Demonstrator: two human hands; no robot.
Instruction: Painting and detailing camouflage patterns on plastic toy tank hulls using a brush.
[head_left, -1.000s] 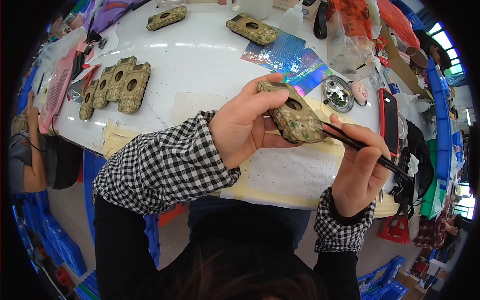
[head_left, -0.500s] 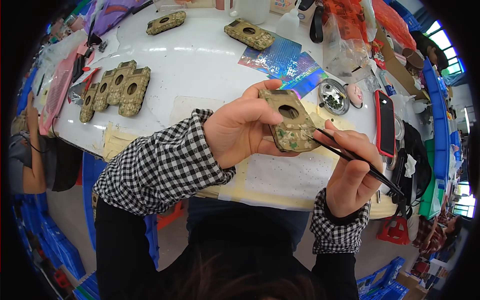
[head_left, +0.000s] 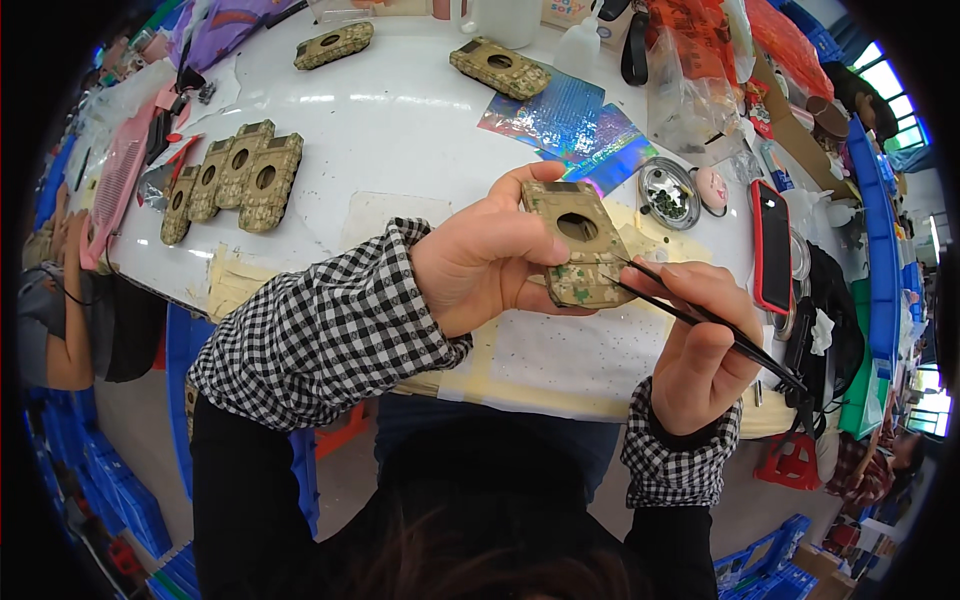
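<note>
My left hand (head_left: 475, 260) is closed around a camouflage-painted toy tank hull (head_left: 600, 208), thumb on its top face near a round hole. The hull is tilted up, above a white dotted sheet (head_left: 570, 360). In my right hand (head_left: 690, 385) is a pair of black tweezers (head_left: 745, 345), pinched between thumb and fingers. Their two tips sit apart, at the right lower part of the hull. Whether the tips touch it or hold any small piece I cannot tell. A round clear dish (head_left: 668, 193) of tiny dark green parts stands just beyond my right hand.
Several more tank hulls (head_left: 240, 170) stand at the left of the white table (head_left: 400, 130), and two lie at the back. Shiny blue film sheets (head_left: 570, 125), a white squeeze bottle (head_left: 576, 48) and a red-edged phone (head_left: 770, 245) lie around. Another person's arm (head_left: 75, 290) shows at far left.
The hull has shifted very slightly down and right in my left hand. The tweezer tips have moved a little further left over the hull and their gap looks slightly wider.
</note>
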